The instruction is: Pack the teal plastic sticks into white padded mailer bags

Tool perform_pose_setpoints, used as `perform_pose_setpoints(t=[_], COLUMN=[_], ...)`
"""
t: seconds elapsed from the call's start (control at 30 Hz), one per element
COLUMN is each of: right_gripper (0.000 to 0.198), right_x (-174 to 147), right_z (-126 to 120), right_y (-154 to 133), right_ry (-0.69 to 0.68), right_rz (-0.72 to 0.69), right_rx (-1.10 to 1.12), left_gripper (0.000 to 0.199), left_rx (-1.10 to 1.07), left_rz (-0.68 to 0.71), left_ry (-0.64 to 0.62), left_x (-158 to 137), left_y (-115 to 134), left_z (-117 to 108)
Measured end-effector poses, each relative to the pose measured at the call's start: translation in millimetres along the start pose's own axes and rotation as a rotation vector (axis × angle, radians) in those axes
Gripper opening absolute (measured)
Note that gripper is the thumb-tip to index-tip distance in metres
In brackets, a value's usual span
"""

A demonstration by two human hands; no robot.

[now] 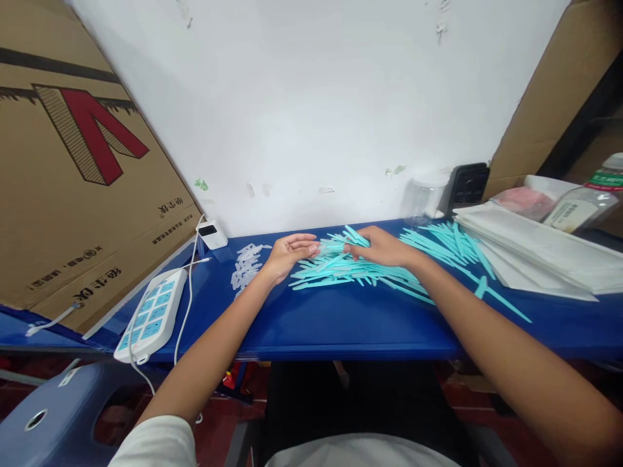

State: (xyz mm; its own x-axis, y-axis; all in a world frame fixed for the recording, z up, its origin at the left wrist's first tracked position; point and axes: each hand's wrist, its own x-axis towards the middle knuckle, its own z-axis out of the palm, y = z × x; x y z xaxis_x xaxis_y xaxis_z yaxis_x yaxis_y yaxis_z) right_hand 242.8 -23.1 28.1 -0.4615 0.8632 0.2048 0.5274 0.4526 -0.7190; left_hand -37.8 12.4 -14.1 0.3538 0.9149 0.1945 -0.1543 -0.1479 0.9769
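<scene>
My left hand (290, 255) is closed in a pinch at the left end of a turquoise stick, on a small clear piece (320, 248) that looks like a cap or sleeve. My right hand (383, 247) is closed around a few slim turquoise plastic sticks (357, 237), their ends showing past the fingers. Below both hands lies a loose pile of the same sticks (335, 272). Left of my left hand is a small heap of translucent pieces (246, 264). The exact kind of the sticks is too small to tell.
Further right on the blue table (331, 331) lie more turquoise sticks (450, 245) and a stack of white paper-like sheets (540, 246). A clear jar (427, 196) stands by the wall. At left are a power strip (158, 311), a white device (213, 235), cables and a cardboard box (87, 214).
</scene>
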Motion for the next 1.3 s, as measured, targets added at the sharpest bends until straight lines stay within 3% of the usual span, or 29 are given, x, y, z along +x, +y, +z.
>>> perform_pose_setpoints(t=[0.5,0.8,0.93,1.1,1.3], right_gripper=[0.048,0.053,0.052,0.053,0.049], right_x=[-1.7,0.7,0.1,0.6,-0.4], right_z=[2.7,14.9,17.2,9.4,3.3], right_y=[-3.0,-8.9,-10.0,-5.2,-4.0], right_ry=[-0.072,-0.058,-0.063,-0.004,0.057], right_rz=[-0.018,-0.064,-0.027,-0.049,-0.076], right_rx=[-0.027,0.056,0.100,0.005,0.000], left_gripper=[0.053,0.070,0.061,0.047,0.045], left_rx=[0.258,0.159,0.173,0.312,0.269], left_rz=[0.058,0.018,0.024,0.081,0.045], left_ry=[-0.048,-0.003,-0.024,0.068,0.121], left_x=[-4.4,-8.5,-9.3,-6.4,-5.3], left_y=[3.5,-0.2,-0.6,0.6,0.2], left_z=[8.5,26.7,32.6,22.1,10.6])
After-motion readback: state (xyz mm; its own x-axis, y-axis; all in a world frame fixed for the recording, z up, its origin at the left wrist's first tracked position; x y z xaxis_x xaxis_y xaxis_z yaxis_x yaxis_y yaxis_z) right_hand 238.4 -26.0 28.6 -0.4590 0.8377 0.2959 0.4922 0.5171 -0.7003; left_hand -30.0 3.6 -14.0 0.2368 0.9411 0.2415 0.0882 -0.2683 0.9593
